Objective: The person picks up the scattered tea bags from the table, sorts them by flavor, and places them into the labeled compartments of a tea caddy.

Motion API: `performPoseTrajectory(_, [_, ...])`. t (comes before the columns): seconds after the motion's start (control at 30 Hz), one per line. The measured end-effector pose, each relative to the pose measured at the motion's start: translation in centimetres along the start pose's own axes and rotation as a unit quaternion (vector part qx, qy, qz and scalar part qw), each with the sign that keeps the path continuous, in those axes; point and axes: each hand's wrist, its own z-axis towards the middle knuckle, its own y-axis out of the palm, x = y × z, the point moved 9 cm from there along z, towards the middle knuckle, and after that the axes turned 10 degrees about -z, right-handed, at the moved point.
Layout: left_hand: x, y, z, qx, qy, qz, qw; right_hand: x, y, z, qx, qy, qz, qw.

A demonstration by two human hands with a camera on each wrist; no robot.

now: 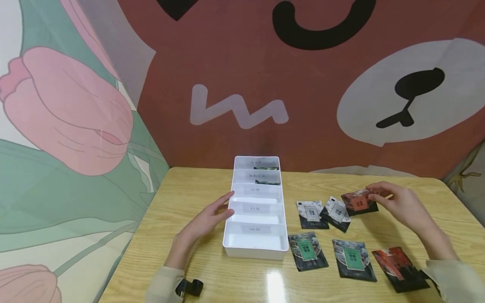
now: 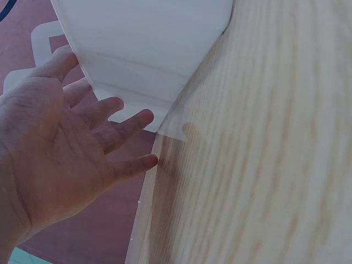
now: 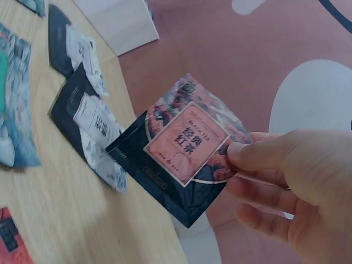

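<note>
My right hand [image 1: 402, 207] pinches a black tea sachet [image 3: 190, 146] by its edge, thumb on its printed face. The sachet is red and black with a pink label, and in the head view it overlaps the corner of a white-labelled sachet [image 1: 337, 213]. My left hand [image 1: 204, 219] is at the left side of a white divided box [image 1: 285, 243], its fingers [image 2: 129, 131] spread and fingertips right at the wall. Several labelled compartments make up the box. A thin green sachet [image 1: 266, 168] stands in the farthest one, another green sachet [image 1: 267, 182] in the one before it.
Right of the box lie another white-labelled sachet [image 1: 312, 214], two green-labelled sachets [image 1: 307, 251] and a red sachet [image 1: 401, 269], near my right sleeve [image 1: 454, 280]. The wooden table [image 1: 166, 202] ends at a wall with a printed cartoon covering [image 1: 242, 54].
</note>
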Motion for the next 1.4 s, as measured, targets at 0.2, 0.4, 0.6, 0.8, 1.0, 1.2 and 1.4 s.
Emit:
performPoseTrajectory(0.2, [0.0,-0.1,-0.1,0.004,-0.002,-0.002,1.0000,-1.0,-0.7,0.5,0.028,0.012,0.007,0.9995])
performPoseTrajectory(0.4, [-0.2,-0.1,0.0,0.005,-0.007,-0.001,1.0000,-2.6,-0.9,1.2,0.048,0.011,0.003,0.9988])
performPoseTrajectory(0.6, [-0.3,0.0,0.0,0.001,-0.004,-0.004,1.0000,-4.8,-0.4,2.2,0.043,0.002,0.014,0.9990])
performPoseTrajectory(0.8, [-0.1,0.0,0.0,0.003,-0.003,-0.003,1.0000,-7.4,0.2,3.3,0.042,-0.023,0.027,0.9985])
performPoseTrajectory(1.0, [0.1,0.0,0.0,0.003,-0.001,0.000,1.0000,-9.6,0.9,4.0,0.053,-0.059,0.039,0.9961])
performPoseTrajectory(1.2, [-0.1,0.0,0.1,-0.002,0.001,-0.001,1.0000,-11.4,1.4,4.7,0.053,-0.079,0.049,0.9943])
performPoseTrajectory(1.4, [-0.3,-0.1,0.2,-0.001,0.001,-0.002,1.0000,-13.0,1.9,5.3,0.046,-0.082,0.059,0.9938])
